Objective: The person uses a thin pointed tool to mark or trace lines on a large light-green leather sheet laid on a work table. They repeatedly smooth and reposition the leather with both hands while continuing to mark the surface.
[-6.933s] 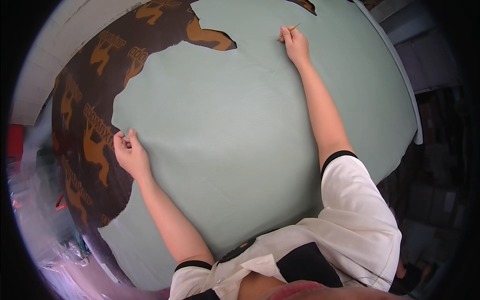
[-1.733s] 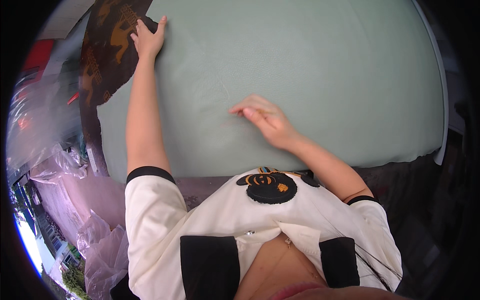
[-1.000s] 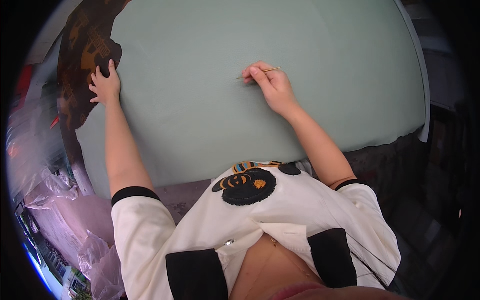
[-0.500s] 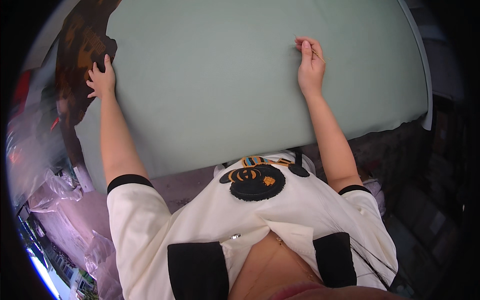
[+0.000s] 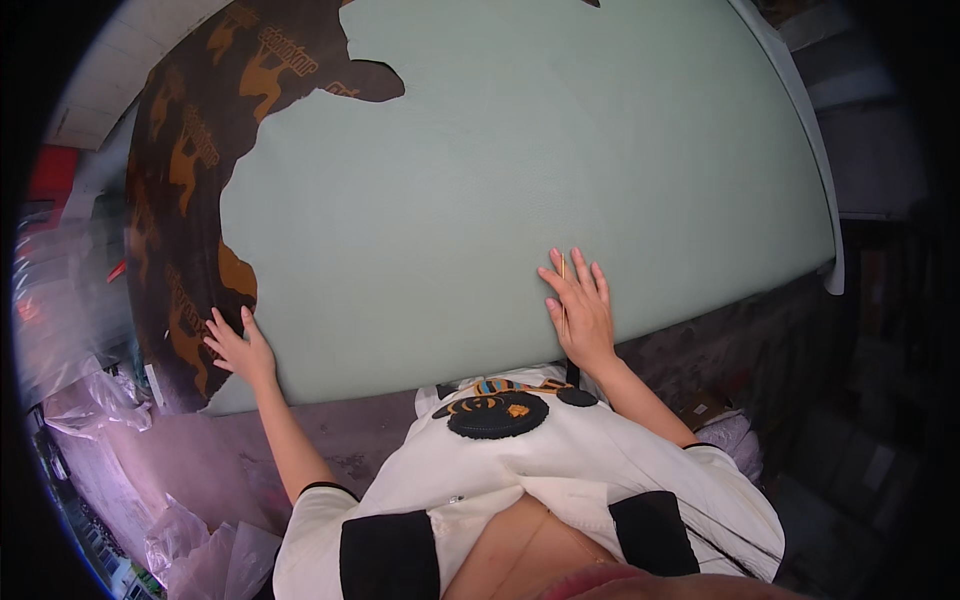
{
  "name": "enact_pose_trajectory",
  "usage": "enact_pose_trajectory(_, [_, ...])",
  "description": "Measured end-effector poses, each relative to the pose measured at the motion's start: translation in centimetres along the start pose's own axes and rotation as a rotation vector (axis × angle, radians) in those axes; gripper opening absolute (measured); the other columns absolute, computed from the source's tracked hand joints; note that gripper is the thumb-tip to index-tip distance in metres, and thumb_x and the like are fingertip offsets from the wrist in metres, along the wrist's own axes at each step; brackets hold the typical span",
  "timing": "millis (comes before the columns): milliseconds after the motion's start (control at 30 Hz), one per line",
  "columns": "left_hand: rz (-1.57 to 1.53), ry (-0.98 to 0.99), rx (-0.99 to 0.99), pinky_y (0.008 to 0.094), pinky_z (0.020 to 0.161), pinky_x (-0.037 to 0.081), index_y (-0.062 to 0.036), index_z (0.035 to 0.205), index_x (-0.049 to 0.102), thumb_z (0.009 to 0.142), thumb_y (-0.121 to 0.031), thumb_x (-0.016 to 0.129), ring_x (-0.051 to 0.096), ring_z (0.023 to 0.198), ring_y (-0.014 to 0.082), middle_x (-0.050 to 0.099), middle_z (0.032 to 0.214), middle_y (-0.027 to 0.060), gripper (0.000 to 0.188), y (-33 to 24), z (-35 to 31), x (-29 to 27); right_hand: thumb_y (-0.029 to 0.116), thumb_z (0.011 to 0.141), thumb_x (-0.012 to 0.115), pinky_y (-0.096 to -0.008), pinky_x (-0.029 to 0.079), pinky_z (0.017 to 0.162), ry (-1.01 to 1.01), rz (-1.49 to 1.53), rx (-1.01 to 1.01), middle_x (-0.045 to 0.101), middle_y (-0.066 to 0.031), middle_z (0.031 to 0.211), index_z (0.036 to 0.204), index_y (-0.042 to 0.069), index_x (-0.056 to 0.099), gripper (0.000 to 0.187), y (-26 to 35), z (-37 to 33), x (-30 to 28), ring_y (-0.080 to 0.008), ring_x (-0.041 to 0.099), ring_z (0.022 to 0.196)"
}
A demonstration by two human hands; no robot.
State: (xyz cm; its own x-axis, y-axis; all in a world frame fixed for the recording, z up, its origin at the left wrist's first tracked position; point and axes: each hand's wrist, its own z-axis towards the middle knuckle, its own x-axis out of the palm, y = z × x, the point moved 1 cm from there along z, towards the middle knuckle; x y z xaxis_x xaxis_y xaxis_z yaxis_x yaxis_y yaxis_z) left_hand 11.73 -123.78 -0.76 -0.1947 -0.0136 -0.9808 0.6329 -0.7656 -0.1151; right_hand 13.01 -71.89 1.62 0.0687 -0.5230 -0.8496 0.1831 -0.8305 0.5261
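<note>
A large pale green sheet, apparently a leather hide with a wavy left edge [image 5: 480, 190], lies across the table. Under it at the left shows a dark brown sheet with orange patterns [image 5: 185, 150]. My left hand [image 5: 243, 352] rests with fingers spread on the near left corner, over the border between green and brown. My right hand [image 5: 585, 315] lies flat on the green sheet near its front edge, fingers stretched forward. A thin gold stick-like tool [image 5: 563, 268] is tucked between its fingers; its exact kind I cannot make out.
Clear plastic wrapping [image 5: 90, 400] hangs by the table's left side, with a red object [image 5: 52, 172] beyond it. The green sheet's right edge [image 5: 815, 170] curls over a pale rim. A small cardboard box [image 5: 703, 408] sits below the front edge at right.
Both hands have come nearer to my body, the right one opening flat from a pinch on the gold tool. The view has shifted, and more brown sheet shows at the left.
</note>
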Motion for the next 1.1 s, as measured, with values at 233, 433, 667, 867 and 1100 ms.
enact_pose_trajectory(233, [-0.573, -0.22, 0.158, 0.0394, 0.104, 0.039, -0.0067, 0.127, 0.061, 0.093, -0.017, 0.064, 0.051, 0.123, 0.0273, 0.061, 0.129, 0.0097, 0.035, -13.3, -3.9, -3.2, 0.022, 0.105, 0.044, -0.0398, 0.039, 0.101, -0.169, 0.582, 0.177, 0.066, -0.0106, 0.119, 0.125, 0.006, 0.063, 0.032, -4.0, 1.8, -3.1, -0.0277, 0.058, 0.114])
enact_pose_trajectory(433, [-0.656, 0.063, 0.421, 0.0391, 0.096, 0.043, -0.0057, 0.107, 0.07, 0.094, -0.034, 0.063, 0.056, 0.112, 0.0254, 0.067, 0.113, 0.006, 0.032, -32.3, 0.9, 0.1, 0.02, 0.106, 0.041, -0.0319, 0.048, 0.091, -0.362, 0.739, 0.232, 0.06, -0.0067, 0.106, 0.121, 0.0, 0.06, 0.031, -8.1, 9.0, -5.1, -0.0164, 0.058, 0.098])
enact_pose_trajectory(667, [-0.391, 0.847, 0.089, 0.0382, 0.102, 0.039, -0.0043, 0.114, 0.067, 0.087, -0.053, 0.066, 0.058, 0.116, 0.0268, 0.067, 0.114, 0.0132, 0.056, -45.0, 6.9, 1.5, 0.022, 0.107, 0.041, -0.0327, 0.051, 0.09, -0.359, 0.844, 0.228, 0.061, -0.0085, 0.105, 0.11, 0.0, 0.06, 0.029, -10.3, 17.4, -3.4, -0.0164, 0.06, 0.099])
enact_pose_trajectory(867, [-1.472, 0.871, -0.078, 0.0376, 0.108, 0.038, 0.0085, 0.136, 0.046, 0.088, -0.035, 0.072, 0.052, 0.126, 0.026, 0.054, 0.137, 0.0171, 0.07, -45.3, 4.9, 4.3, 0.024, 0.107, 0.042, -0.0343, 0.05, 0.093, -0.313, 0.943, 0.12, 0.064, -0.0105, 0.105, 0.106, 0.0, 0.062, 0.03, -10.6, 25.4, -2.6, -0.0184, 0.062, 0.103])
enact_pose_trajectory(1100, [-1.837, 0.938, -0.393, 0.0358, 0.107, 0.041, 0.0065, 0.133, 0.051, 0.095, -0.017, 0.063, 0.053, 0.125, 0.0252, 0.056, 0.136, 0.0157, 0.046, -44.5, 6.5, 7.6, 0.029, 0.105, 0.047, -0.0286, 0.049, 0.086, -0.141, 0.886, 0.043, 0.069, -0.0065, 0.093, 0.093, 0.001, 0.065, 0.035, -10.0, 33.7, -0.8, -0.0142, 0.064, 0.093])
